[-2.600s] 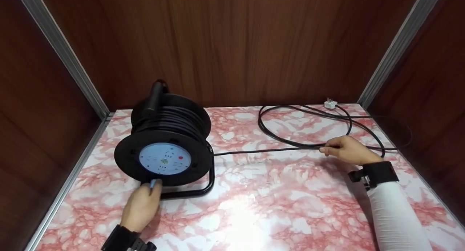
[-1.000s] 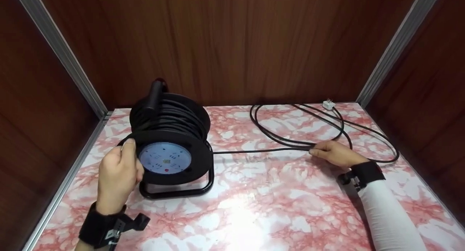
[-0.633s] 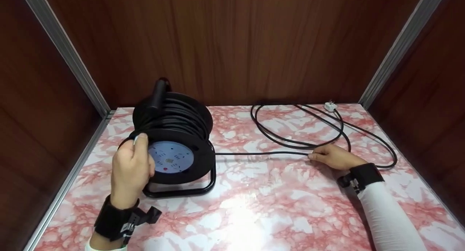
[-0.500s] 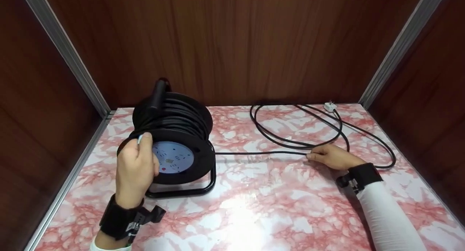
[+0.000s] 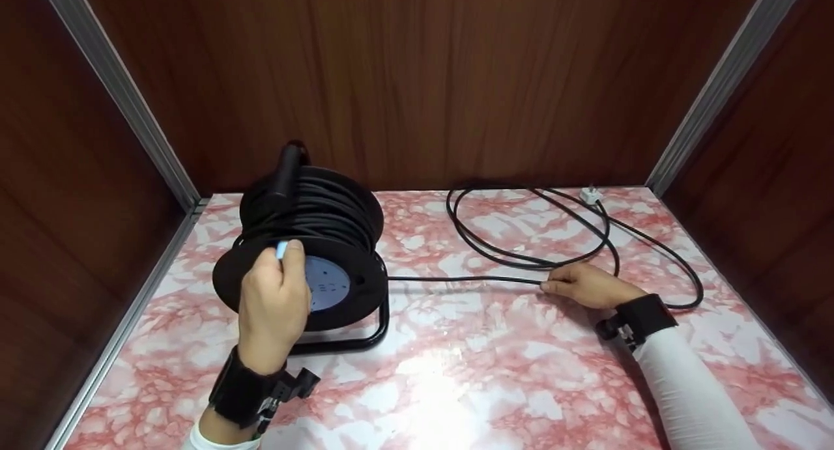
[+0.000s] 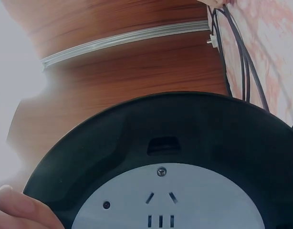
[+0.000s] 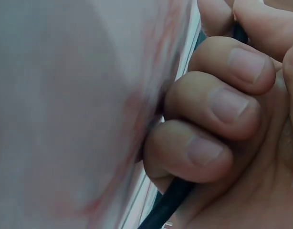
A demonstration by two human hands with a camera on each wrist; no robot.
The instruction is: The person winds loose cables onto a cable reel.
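Note:
A black cable reel (image 5: 244, 274) stands on the left of the table in its tubular frame (image 5: 345, 344), with cable wound on its drum (image 5: 339, 209). My left hand (image 5: 273, 300) is in front of the reel's disc, its fingers curled round a small light-blue knob (image 5: 281, 249) near the upper rim. It partly covers the pale blue socket plate (image 5: 328, 284). A black cable (image 5: 462, 279) runs from the drum to my right hand (image 5: 583, 286), which holds it low over the table. In the right wrist view, curled fingers (image 7: 211, 105) wrap the cable (image 7: 168, 202).
Loose loops of cable (image 5: 485, 247) lie at the back right, partly under my right hand, ending in a white plug (image 5: 591, 195). Wooden panels (image 5: 417, 85) with metal corner strips enclose the pink-and-white marbled table (image 5: 443, 372) at the back and sides. The reel's carrying handle (image 5: 287, 170) sticks up.
My left hand has gone round clockwise with the knob, from the disc's bottom up its left side to the top, and the socket plate has turned. My right hand has shifted left with the cable.

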